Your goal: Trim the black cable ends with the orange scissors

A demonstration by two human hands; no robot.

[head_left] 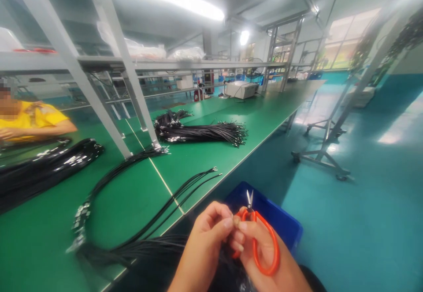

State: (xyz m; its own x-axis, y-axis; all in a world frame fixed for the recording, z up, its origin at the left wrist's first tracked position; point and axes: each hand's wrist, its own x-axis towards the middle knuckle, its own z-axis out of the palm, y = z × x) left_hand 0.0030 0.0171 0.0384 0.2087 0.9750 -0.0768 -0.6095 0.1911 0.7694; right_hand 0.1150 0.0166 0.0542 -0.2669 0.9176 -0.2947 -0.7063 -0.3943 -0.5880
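My left hand [213,228] and my right hand [259,241] meet just off the table's front edge. Their thumbs and fingertips pinch together at a tiny pale thing too small to name. Scissors [250,208] with orange handles hang in my right hand, blades pointing up and slightly parted. One handle loop circles outside the palm. Left of my hands, black cables [152,244] run across the table edge, with a few thin ends with metal tips [214,169] reaching forward. Part of the cable bundle below my wrists is hidden.
Thick bundles of black cables [205,133] lie on the green table [122,208], with another pile [49,164] at left by a person in a yellow top [39,120]. Metal shelf posts [139,93] rise from the table. A blue bin [291,230] stands beyond my hands.
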